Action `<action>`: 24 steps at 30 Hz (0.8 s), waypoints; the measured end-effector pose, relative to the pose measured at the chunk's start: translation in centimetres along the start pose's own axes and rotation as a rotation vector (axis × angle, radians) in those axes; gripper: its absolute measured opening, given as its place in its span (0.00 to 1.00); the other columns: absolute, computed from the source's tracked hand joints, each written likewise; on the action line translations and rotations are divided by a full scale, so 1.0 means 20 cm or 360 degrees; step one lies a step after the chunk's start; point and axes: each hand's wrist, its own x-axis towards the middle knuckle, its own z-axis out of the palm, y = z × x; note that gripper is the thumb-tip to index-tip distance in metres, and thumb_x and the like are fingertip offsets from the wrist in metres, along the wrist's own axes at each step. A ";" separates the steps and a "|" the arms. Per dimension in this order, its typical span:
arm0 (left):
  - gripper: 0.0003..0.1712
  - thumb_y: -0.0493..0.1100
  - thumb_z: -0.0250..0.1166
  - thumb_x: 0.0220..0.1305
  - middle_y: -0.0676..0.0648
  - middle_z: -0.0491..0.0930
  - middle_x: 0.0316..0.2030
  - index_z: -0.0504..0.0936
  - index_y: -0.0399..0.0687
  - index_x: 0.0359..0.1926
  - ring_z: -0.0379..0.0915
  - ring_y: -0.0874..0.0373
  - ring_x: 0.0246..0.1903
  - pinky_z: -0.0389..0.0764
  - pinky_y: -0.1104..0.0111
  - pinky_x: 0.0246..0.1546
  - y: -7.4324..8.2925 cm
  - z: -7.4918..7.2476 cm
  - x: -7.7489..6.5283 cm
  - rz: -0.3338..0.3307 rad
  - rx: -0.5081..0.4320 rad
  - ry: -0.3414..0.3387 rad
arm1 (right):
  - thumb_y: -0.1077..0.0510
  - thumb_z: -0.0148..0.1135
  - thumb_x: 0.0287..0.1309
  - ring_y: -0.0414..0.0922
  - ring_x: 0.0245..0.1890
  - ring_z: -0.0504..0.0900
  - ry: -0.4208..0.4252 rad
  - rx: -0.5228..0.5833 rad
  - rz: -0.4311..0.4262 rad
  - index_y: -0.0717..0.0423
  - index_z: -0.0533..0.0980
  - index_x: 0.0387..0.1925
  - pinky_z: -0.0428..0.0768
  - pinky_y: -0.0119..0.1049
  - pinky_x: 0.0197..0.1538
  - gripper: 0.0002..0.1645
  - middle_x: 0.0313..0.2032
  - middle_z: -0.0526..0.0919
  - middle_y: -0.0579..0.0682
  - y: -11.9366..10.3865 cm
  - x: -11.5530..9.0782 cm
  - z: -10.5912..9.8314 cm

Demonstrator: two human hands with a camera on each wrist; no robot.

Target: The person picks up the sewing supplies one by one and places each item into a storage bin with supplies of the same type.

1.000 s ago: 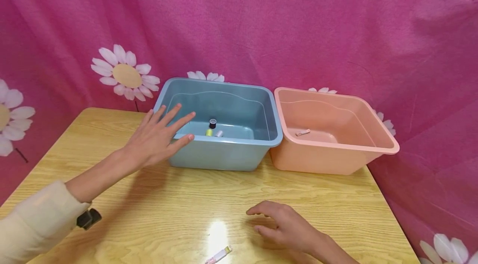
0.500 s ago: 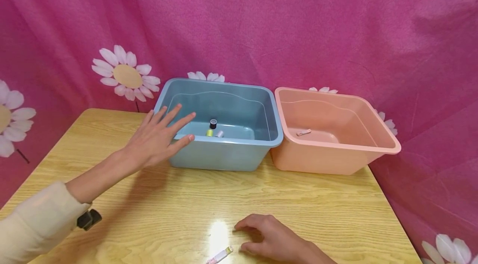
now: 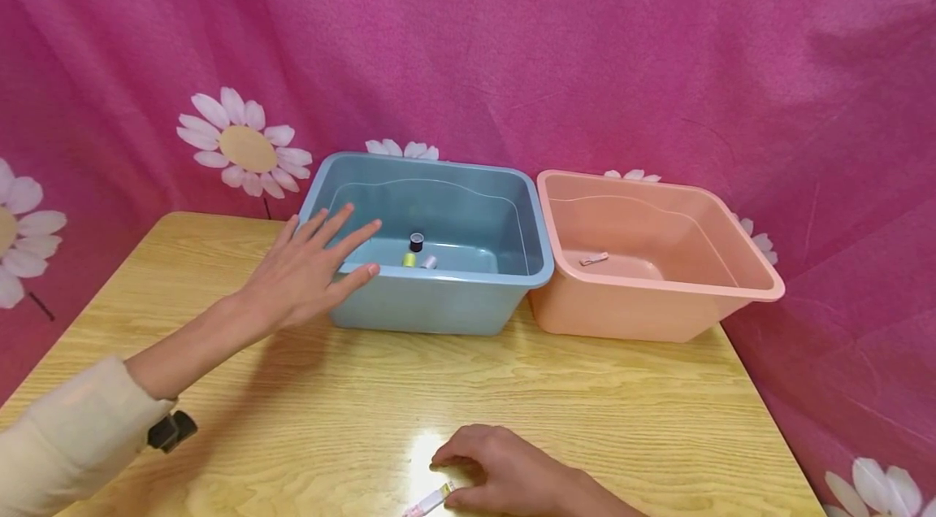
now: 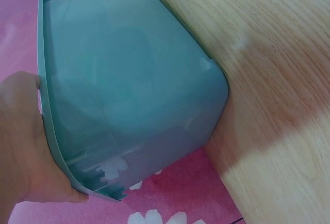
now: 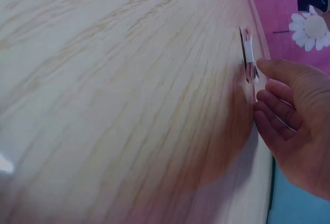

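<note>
My left hand (image 3: 303,269) rests at the left rim of the blue bin (image 3: 431,306), fingers spread and straight. In the left wrist view the same hand (image 4: 26,141) overlaps the bin's edge. My right hand (image 3: 504,472) is low over the table's front, thumb and fingers parted and gently curved. Close to its fingertips lies a small looped pink bundle (image 3: 431,499) with a white band. The right wrist view shows this bundle (image 5: 248,49) beside the index fingertip, with the fingers holding nothing. Inside the blue bin are a black spool (image 3: 416,242), a yellow spool (image 3: 409,260) and a whitish spool (image 3: 429,262).
A pink bin (image 3: 614,314) stands against the blue bin's right side, with a small pale pink item (image 3: 594,258) inside. Both stand at the back of the wooden table (image 3: 380,387), before a magenta cloth (image 3: 468,45) printed with daisies.
My right hand has moved left and toward the front edge, reaching the pink bundle. The left hand and both bins have stayed in place.
</note>
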 end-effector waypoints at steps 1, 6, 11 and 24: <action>0.40 0.68 0.48 0.72 0.37 0.48 0.76 0.56 0.59 0.78 0.45 0.30 0.72 0.43 0.34 0.67 0.00 0.00 0.00 0.0001 0.0000 0.0003 | 0.50 0.66 0.65 0.29 0.49 0.76 -0.0011 -0.0011 -0.0006 0.47 0.79 0.55 0.74 0.24 0.53 0.18 0.50 0.80 0.36 0.00 0.01 0.00; 0.40 0.68 0.48 0.72 0.37 0.48 0.76 0.55 0.59 0.78 0.46 0.30 0.72 0.43 0.33 0.67 0.00 0.00 0.00 0.0004 -0.0001 0.0004 | 0.53 0.68 0.63 0.27 0.43 0.74 -0.0071 -0.0121 -0.0050 0.45 0.82 0.52 0.71 0.20 0.48 0.16 0.45 0.80 0.33 0.00 0.04 0.01; 0.40 0.68 0.48 0.72 0.38 0.48 0.77 0.55 0.59 0.78 0.46 0.30 0.72 0.42 0.33 0.67 0.00 0.00 0.00 -0.0003 -0.0013 -0.0003 | 0.54 0.68 0.63 0.27 0.36 0.69 -0.0098 -0.0152 -0.0111 0.45 0.83 0.48 0.69 0.16 0.41 0.12 0.39 0.78 0.32 -0.02 0.07 0.02; 0.40 0.67 0.49 0.72 0.38 0.49 0.76 0.56 0.58 0.78 0.47 0.31 0.72 0.43 0.33 0.67 0.00 -0.01 -0.01 0.0004 -0.0015 0.0015 | 0.60 0.68 0.62 0.26 0.34 0.69 -0.0120 -0.0202 -0.0169 0.47 0.85 0.42 0.68 0.13 0.39 0.07 0.34 0.79 0.33 -0.04 0.10 0.01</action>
